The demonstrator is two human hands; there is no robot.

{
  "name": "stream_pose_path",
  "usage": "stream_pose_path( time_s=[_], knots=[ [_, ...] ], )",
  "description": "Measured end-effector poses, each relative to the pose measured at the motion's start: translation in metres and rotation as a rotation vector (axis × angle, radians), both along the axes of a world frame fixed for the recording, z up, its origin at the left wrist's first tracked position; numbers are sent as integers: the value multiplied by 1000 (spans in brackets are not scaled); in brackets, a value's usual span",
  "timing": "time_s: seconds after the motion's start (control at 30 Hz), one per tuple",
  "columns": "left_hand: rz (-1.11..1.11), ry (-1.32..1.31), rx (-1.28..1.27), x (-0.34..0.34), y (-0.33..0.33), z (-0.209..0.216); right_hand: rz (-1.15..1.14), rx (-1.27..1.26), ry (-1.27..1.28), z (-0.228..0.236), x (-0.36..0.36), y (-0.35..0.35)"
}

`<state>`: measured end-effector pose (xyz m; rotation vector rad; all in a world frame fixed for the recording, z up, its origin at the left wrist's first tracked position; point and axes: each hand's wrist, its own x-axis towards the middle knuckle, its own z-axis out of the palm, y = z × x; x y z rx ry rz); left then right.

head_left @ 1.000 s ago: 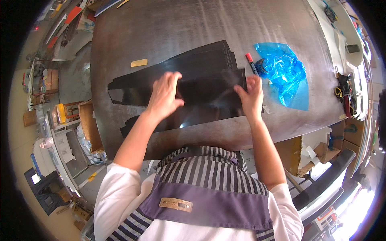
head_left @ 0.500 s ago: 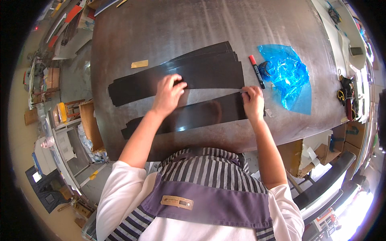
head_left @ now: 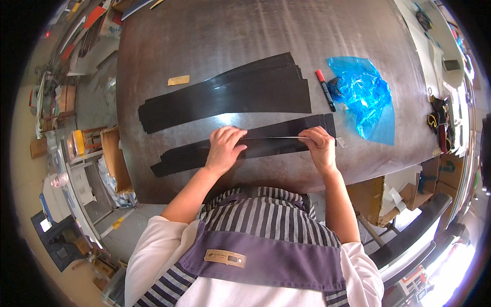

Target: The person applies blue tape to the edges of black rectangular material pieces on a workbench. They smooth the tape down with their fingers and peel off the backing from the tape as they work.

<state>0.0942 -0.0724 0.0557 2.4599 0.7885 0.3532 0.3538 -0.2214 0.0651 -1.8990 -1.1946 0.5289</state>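
Two fanned piles of long black strips lie on the dark metal table, a far pile and a near pile. Over the near pile, one black strip is tipped up, so its upper long edge shows as a thin pale line. My left hand pinches that edge near the middle of the pile. Toward the right end, my right hand grips the same edge between thumb and fingers. Part of the strip's face is dark against the pile, so its lower edge is hard to make out.
Right of the piles lie a black marker with a red cap and crumpled blue plastic film. A small tan piece of tape sits beyond the far pile. Cardboard boxes stand left of the table.
My left hand has come from the far pile down to the near one and taken hold of a strip. My right hand has shifted slightly nearer; the strip is now tipped up.
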Motion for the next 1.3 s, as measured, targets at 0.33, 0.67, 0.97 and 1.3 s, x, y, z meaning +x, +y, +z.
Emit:
stream_pose_path(
  time_s=[0.33,0.67,0.97,1.3],
  knots=[
    [-24,223,171,38,106,7,-537,-45,199,-21,45,-49],
    [-117,205,189,53,67,-13,-498,-395,-299,-62,62,-94],
    [-449,-50,148,78,-17,-14,-496,-451,-318,-60,64,-93],
    [-455,34,19,55,-34,-7,-397,-45,-3,-38,-4,-91]
  ],
)
